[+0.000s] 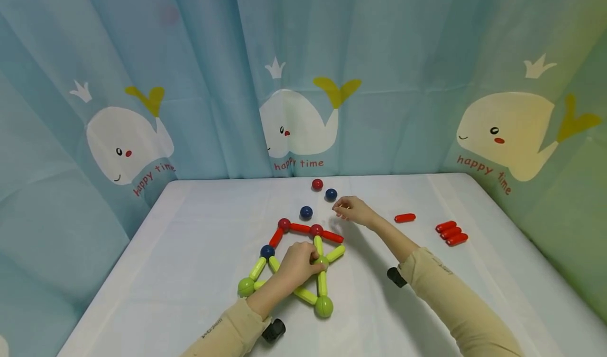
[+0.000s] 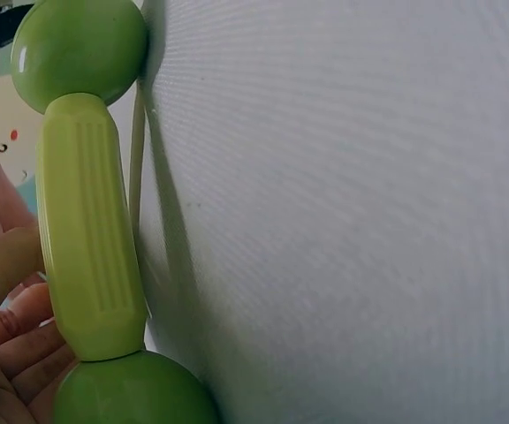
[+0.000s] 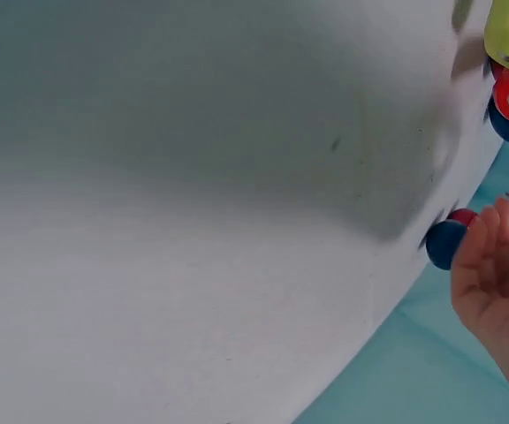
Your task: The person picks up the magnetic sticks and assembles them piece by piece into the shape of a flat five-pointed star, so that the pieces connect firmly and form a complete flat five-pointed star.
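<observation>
White tabletop (image 1: 199, 230) spreads below; left grip (image 1: 297, 263) pinches a green ball (image 1: 324, 261); right grip (image 1: 353, 210), loosely curved, hangs near a blue ball (image 1: 331, 194).

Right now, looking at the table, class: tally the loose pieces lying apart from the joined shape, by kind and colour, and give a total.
Red sticks: 4
Blue balls: 2
Red ball: 1
Total loose pieces: 7

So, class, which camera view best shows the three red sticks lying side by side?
The head view: all three sticks lie whole and unobstructed there, right of the right hand. Neither wrist view shows any of them.
</observation>
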Tool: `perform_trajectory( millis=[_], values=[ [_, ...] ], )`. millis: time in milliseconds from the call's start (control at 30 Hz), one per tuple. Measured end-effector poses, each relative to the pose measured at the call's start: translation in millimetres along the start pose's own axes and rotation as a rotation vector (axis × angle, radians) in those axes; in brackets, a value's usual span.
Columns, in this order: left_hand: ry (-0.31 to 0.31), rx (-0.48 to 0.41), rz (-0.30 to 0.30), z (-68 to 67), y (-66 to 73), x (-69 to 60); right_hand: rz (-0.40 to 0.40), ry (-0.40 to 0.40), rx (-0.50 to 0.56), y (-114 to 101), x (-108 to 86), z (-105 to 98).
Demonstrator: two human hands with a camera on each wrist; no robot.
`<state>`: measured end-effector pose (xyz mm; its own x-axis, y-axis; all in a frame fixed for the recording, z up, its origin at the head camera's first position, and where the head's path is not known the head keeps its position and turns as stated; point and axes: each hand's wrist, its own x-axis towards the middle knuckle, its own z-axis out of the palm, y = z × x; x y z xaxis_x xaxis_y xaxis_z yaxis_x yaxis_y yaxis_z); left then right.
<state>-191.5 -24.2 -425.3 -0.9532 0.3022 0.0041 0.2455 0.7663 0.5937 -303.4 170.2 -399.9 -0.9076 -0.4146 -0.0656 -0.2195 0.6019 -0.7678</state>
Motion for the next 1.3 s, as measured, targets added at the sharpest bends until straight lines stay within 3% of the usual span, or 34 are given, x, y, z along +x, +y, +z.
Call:
perform_trajectory(
  millis=[500,967,1300],
  values=[
    [-0.006,-0.015,-0.019,-0.2,0.9,0.5,-0.091,0.272,-0.070,-5.5,25.9,5.9],
    [-0.011,-0.014,-0.036,0.2,0.6,1.7,-0.162,0.322,-0.108,-10.1,42.4,4.1],
    [-0.014,-0.007,-0.029,0.2,0.5,1.1,-0.155,0.314,-0.139,-13.8,48.8,7.2]
  ],
)
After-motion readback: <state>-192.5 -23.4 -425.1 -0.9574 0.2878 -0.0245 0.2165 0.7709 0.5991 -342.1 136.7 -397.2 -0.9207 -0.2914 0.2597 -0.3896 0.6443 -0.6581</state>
